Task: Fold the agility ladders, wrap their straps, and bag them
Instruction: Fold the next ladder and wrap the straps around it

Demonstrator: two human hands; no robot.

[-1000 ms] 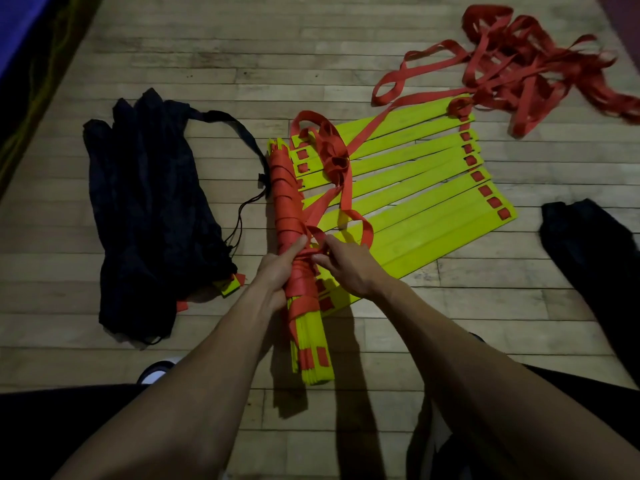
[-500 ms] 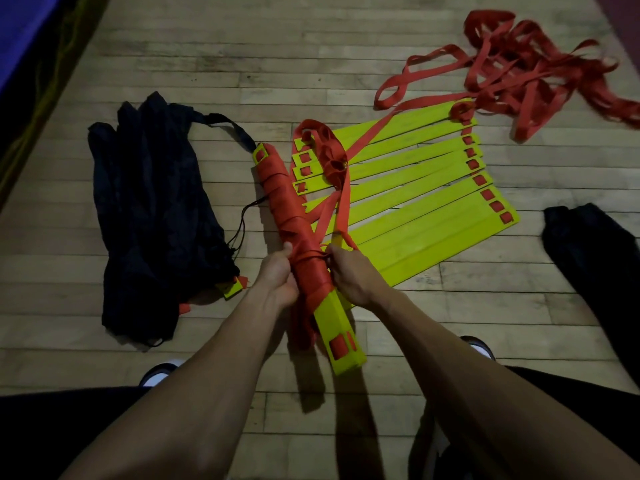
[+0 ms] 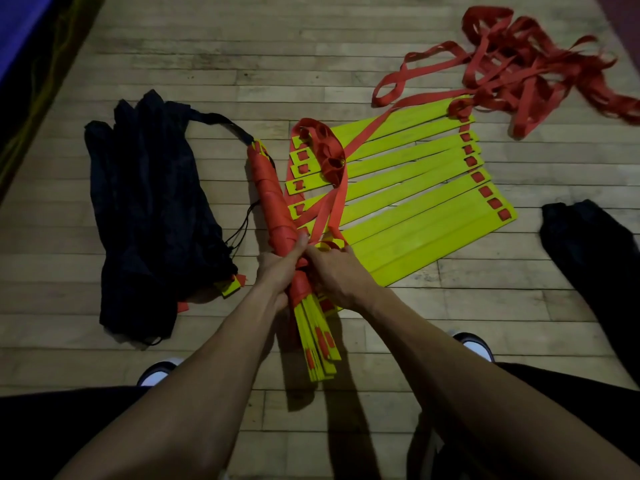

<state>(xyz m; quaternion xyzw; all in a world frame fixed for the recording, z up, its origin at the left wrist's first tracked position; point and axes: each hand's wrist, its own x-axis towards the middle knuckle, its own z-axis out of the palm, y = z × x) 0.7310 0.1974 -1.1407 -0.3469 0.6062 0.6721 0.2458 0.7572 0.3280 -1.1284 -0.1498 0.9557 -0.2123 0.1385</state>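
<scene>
I have rolled the bundle (image 3: 277, 216) another turn: half a second ago its flat yellow end faced me, now the rung edges do, fanned toward my feet, and the red wrap has crept lower. My left hand (image 3: 277, 271) grips the bundle at its middle; my right hand (image 3: 334, 275) pinches the strap (image 3: 329, 216) beside it. The strap's slack is shorter, so I judge the wrap nearly done. The bag (image 3: 149, 209) lies on the floor (image 3: 207, 57) to the left, the unfolded ladder (image 3: 415, 202) to the right.
</scene>
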